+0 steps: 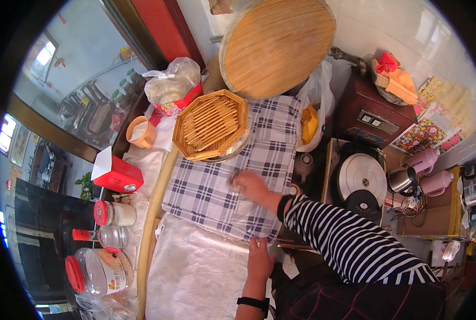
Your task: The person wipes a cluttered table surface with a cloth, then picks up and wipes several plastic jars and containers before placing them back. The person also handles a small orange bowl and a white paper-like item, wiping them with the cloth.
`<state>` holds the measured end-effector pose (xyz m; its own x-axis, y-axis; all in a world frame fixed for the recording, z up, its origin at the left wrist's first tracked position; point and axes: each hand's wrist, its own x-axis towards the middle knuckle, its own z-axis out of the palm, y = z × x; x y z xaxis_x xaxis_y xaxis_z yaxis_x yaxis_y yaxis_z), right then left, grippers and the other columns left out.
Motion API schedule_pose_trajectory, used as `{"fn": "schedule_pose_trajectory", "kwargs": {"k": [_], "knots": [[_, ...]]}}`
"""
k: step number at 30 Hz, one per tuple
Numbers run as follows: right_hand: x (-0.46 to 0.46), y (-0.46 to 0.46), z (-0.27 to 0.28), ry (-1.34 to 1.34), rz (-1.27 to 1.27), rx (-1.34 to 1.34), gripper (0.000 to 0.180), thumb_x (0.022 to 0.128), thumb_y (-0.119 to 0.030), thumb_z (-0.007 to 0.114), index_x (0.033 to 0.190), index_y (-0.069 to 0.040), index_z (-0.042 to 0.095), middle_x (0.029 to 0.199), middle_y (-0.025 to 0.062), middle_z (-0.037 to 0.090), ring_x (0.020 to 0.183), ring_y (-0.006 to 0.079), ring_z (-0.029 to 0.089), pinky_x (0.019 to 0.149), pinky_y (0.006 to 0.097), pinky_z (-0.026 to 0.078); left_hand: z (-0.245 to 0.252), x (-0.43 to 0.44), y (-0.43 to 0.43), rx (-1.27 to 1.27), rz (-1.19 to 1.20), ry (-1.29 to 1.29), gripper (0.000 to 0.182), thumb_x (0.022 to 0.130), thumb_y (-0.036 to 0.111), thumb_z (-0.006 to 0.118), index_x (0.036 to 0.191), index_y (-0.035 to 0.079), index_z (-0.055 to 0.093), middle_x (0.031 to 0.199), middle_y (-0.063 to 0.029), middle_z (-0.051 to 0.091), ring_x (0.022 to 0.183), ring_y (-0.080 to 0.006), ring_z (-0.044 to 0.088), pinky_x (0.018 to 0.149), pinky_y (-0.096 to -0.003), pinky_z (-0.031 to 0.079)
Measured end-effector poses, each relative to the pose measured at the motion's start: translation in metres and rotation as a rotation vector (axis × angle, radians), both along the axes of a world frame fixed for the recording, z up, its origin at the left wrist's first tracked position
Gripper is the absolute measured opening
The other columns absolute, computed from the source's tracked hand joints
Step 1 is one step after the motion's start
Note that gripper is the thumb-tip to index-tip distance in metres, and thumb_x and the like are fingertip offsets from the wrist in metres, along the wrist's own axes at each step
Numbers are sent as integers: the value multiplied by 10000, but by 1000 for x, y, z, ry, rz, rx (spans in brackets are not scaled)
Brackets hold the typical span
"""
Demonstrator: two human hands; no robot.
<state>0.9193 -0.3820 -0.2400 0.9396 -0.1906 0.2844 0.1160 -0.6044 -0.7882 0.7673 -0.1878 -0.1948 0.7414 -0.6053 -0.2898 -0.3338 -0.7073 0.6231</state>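
Note:
A blue-and-white plaid cloth (210,192) lies spread before me, with creases running across it. My right hand (249,186), blurred by motion, is low over its middle. At those fingertips is a grey-brown smudge; whether it is something held, I cannot tell. My left hand (261,258) rests its fingertips on the near edge of the plaid cloth, fingers slightly apart. An octagonal basket of bamboo or wooden slats (212,124) sits at the far end of the cloth, on a partly hidden clear or shiny vessel. Nearer me, a pale quilted cloth (194,272) meets the plaid one.
A long wooden pole (152,224) runs along the left. Beyond it stand an orange mug (144,134), red box (120,176) and lidded jars (102,270). A round slatted board (278,48) leans at the back. To the right are a round electric griddle (362,178) and kettle (400,178).

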Motion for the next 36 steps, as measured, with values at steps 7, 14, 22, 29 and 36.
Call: {"fn": "schedule_pose_trajectory", "kwargs": {"k": [7,14,22,29,36], "knots": [[-55,17,37,669,652,573,228,807,-177,648,1015,-91,684,924,85,654,890,191,643,760,375,523,-1,-18,9,97,-29,-33,776,720,126,776,1380,22,381,1409,-221,327,1286,-408,379,1060,-439,375],[-46,72,8,286,868,-60,206,814,-216,658,957,-68,652,933,150,641,885,320,627,784,409,499,-1,-24,4,124,-53,-44,875,752,201,762,1468,60,279,1512,-203,227,1379,-387,294,1129,-462,284],[20,71,23,190,-128,-36,206,772,-108,634,947,-2,611,927,205,628,854,387,625,700,449,490,7,-23,15,165,-121,-21,845,781,201,738,1483,91,280,1553,-163,196,1387,-375,299,1130,-479,279],[-37,85,39,542,814,388,291,768,-240,737,1038,-137,704,887,74,680,773,174,630,692,337,495,8,-21,37,45,-31,33,693,784,157,723,1396,52,417,1501,-200,300,1323,-401,369,1077,-468,353],[49,36,11,21,-90,-32,254,815,-156,672,1046,-50,654,981,157,650,923,308,635,787,402,495,7,-37,73,-21,168,62,607,796,148,703,1356,71,481,1470,-187,348,1310,-407,376,1082,-455,354]]}}
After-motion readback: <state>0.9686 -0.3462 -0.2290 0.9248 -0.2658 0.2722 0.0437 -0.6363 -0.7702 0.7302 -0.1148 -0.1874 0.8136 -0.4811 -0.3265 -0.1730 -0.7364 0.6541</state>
